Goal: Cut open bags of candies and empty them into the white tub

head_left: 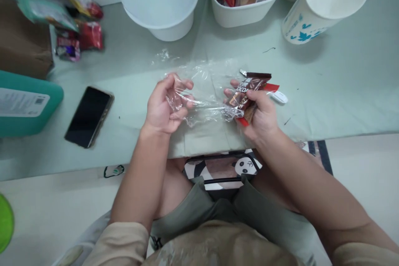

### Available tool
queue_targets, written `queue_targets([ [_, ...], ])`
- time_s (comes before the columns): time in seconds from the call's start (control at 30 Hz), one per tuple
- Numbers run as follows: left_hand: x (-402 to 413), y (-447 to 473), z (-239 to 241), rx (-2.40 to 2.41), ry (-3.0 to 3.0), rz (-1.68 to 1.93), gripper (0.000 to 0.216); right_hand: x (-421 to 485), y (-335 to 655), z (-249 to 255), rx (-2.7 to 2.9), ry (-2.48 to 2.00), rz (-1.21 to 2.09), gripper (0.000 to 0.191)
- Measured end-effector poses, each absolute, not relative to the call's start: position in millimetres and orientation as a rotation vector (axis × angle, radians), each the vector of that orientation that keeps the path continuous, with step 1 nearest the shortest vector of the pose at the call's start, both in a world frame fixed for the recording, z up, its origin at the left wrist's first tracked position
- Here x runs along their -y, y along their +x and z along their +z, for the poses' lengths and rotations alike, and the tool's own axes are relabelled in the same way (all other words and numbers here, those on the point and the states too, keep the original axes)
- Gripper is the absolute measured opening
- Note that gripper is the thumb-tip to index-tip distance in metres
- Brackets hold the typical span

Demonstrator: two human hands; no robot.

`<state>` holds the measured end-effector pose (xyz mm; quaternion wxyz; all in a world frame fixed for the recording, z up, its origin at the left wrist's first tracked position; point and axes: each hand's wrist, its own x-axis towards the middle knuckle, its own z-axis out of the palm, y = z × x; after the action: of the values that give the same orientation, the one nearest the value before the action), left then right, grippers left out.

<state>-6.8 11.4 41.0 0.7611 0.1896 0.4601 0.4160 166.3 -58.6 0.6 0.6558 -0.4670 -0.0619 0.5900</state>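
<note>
A clear plastic bag (207, 87) is stretched between my hands above the table. The fingers of my left hand (165, 106) curl around its left side, with film lying over them. In my right hand (262, 110) is a dark brown snack packet (254, 83) with pale lettering, pinched under the thumb together with a red-edged packet (272, 87). The bag's right end bunches against these packets. Just past the right hand, a white plastic handle (279, 97) sticks out; whether the hand touches it I cannot tell.
A white round tub (174, 29), a white bin (246, 14) of red packets and a paper cup (302, 27) stand at the back. To the left are a phone (89, 117), a green bottle (46, 108) and blurred snack packets (90, 35). The table's front edge is near my forearms.
</note>
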Motion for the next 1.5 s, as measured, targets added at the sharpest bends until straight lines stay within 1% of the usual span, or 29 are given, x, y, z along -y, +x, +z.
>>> queue_targets([
  [0.17, -11.0, -2.6, 39.8, -1.076, 0.457, 0.909, 0.048, 55.7, 168.2, 0.6, 0.119, -1.040, 1.241, 0.022],
  [0.37, -8.0, -0.1, 41.2, -1.058, 0.446, 0.955, 0.057, 52.6, 177.2, -5.2, 0.158, -1.042, 1.185, 0.026],
  [0.5, -6.2, 2.9, 37.3, -1.031, 0.483, 0.969, 0.052, 48.0, 183.4, -5.1, 0.209, -1.053, 1.116, 0.020],
  [0.67, -2.3, 10.3, 31.9, -1.086, 0.419, 1.086, 0.045, 42.4, 186.7, 6.3, 0.101, -0.955, 1.063, 0.017],
  [0.83, 3.9, 17.3, 27.5, -1.089, 0.423, 1.158, 0.044, 40.5, 191.8, 1.9, 0.124, -0.954, 1.096, 0.010],
  [0.9, 4.3, 18.4, 26.9, -1.075, 0.441, 1.198, 0.043, 40.2, 195.5, -3.2, 0.160, -0.977, 1.120, 0.011],
  [1.07, -0.5, 16.1, 30.6, -1.112, 0.380, 1.252, 0.043, 40.3, 206.2, -7.5, 0.257, -0.983, 1.160, 0.022],
  [1.27, -3.4, 12.9, 29.6, -1.053, 0.353, 1.127, 0.045, 41.2, 205.5, 7.0, 0.098, -0.916, 1.136, 0.012],
  [1.4, -3.9, 13.4, 27.4, -1.064, 0.351, 1.106, 0.051, 42.1, 202.7, 14.5, 0.045, -0.892, 1.189, 0.015],
  [1.5, -4.2, 13.0, 27.6, -1.066, 0.328, 1.108, 0.051, 43.5, 202.9, 15.1, 0.069, -0.897, 1.226, 0.022],
])
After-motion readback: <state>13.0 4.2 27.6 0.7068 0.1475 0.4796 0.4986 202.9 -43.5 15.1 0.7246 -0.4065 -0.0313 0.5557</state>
